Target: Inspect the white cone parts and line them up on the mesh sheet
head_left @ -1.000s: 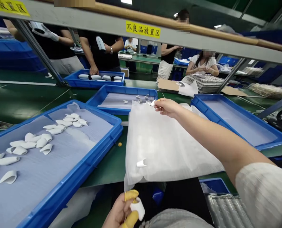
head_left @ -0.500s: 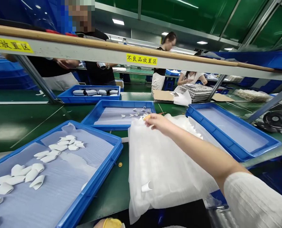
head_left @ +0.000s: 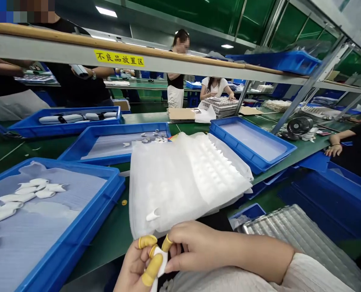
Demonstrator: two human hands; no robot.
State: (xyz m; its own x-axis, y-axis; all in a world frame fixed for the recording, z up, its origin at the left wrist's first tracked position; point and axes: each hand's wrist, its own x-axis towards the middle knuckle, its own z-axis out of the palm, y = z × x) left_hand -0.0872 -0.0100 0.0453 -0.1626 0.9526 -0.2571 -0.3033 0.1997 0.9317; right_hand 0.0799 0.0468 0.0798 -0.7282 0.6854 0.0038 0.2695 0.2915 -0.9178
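Observation:
Yellow finger cots cover some fingertips of my left hand, whose fingers and thumb are closed around a small white curved plastic part. My right hand meets it from the other side, index finger in a yellow cot and thumb at the part's edge. Both hands are low in the view, in front of my body. Just beyond them lies a stack under a translucent white sheet, with one loose white tube-like piece on top. More such white pieces lie in the lined blue tray on the left.
Further blue trays stand behind: one with small white pieces, one with white-and-black devices, one lined tray at right. A shelf rail crosses above. A small fan and ribbed clear trays are rightward. Several people work around.
My right hand has come back from the far edge of the sheet to my left hand. My left hand has risen into view with the white part. The view has swung right.

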